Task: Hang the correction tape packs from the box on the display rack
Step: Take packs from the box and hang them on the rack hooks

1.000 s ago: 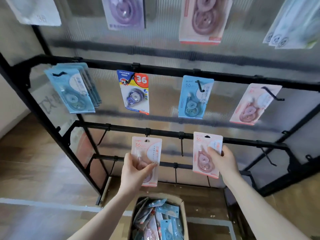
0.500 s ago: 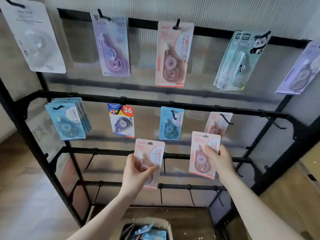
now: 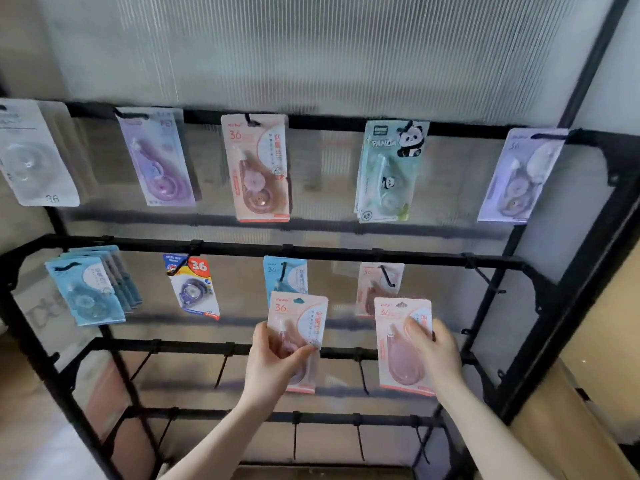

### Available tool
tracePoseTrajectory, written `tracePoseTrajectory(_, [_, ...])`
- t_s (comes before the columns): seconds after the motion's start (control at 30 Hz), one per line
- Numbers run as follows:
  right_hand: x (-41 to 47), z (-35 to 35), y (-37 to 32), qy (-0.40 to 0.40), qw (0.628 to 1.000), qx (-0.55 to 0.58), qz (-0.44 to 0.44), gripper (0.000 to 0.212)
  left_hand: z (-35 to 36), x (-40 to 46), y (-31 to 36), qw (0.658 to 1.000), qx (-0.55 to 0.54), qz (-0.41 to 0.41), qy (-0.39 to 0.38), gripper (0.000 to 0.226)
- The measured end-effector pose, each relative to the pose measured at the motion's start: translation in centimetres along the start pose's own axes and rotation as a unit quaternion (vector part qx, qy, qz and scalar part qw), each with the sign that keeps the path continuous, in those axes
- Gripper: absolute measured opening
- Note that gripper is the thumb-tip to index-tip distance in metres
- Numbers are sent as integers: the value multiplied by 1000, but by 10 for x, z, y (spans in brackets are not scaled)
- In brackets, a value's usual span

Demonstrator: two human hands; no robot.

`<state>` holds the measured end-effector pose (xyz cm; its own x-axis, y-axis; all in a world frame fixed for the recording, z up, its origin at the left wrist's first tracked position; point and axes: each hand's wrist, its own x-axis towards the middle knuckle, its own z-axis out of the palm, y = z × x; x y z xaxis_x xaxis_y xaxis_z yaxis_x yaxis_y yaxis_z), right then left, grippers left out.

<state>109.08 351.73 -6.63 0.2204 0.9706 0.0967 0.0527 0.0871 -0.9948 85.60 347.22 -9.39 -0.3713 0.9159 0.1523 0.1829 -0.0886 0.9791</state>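
Ten hooks on the black metal display rack (image 3: 346, 252) already carry packs. Your left hand (image 3: 273, 365) pinches one pink carded correction tape pack (image 3: 298, 327), your right hand (image 3: 436, 355) another (image 3: 398, 341), both below the rack's middle bar, unhung. The box is out of view.

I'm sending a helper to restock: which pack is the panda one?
Start at the black metal display rack and follow its top rail. The mint-green panda correction tape pack hangs fourth from the left, between a pink pack and a lilac pack. Only it shows a black-and-white panda.
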Motion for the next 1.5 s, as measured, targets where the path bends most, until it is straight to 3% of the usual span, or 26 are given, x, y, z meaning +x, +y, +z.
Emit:
tracePoseTrajectory(0.27, [38,-24,4,-65,998,22,8,8,62,-5,10,999,12,-18,27,54])
tracePoseTrajectory(0.5, [55,-12,1,-110,993,45,5,9,66,-2,12,998,32,-38,50,56])
tracePoseTrajectory(0.77, [67,4,3,-115,993,14,20,21,51,17,15,997,42,-33,55,57])
tracePoseTrajectory(1.17, [72,5,20,-86,996,26,14,16,60,29,-2,998,43,-48,26,62])
tracePoseTrajectory(1.5, [100,17,22,-73,995,-59,-12,22,67,33,6,999,31,-34,18,49])
